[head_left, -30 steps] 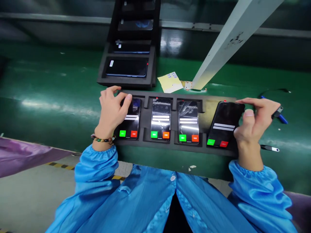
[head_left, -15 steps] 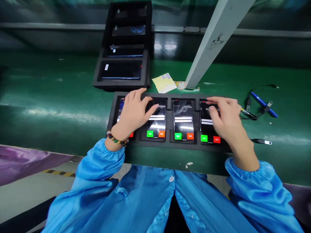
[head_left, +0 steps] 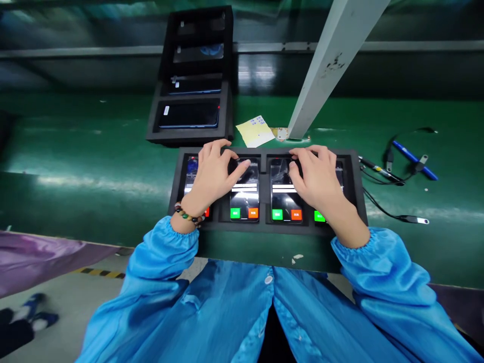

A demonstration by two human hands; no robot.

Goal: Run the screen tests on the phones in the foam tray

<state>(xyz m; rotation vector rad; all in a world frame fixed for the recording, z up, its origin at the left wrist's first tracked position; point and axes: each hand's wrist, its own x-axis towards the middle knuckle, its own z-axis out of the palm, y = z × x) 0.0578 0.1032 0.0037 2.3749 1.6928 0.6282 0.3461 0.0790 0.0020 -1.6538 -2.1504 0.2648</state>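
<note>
Several smartphones lie face up in a black foam tray (head_left: 264,228), screens lit with green and red buttons. My left hand (head_left: 215,176), a beaded bracelet at its wrist, spans the leftmost phone (head_left: 191,169) and the second phone (head_left: 244,199). Its fingers are apart, with thumb and index at the second phone's upper part. Over the third phone (head_left: 286,201) and the rightmost phone (head_left: 340,174) is my right hand (head_left: 316,176), fingers bent and spread. Its fingertips are at the third phone's upper right; whether they touch it I cannot tell.
A second black foam tray (head_left: 151,132) with several dark phones stands behind on the left. Beside it lies a yellow paper (head_left: 255,132), near a grey post (head_left: 317,75). On the right are cables (head_left: 412,219) and a blue pen (head_left: 415,159) on the green bench (head_left: 94,196).
My right hand has moved left, from the rightmost phone to the third phone. My left hand has stayed by the second phone. The view has shifted slightly.
</note>
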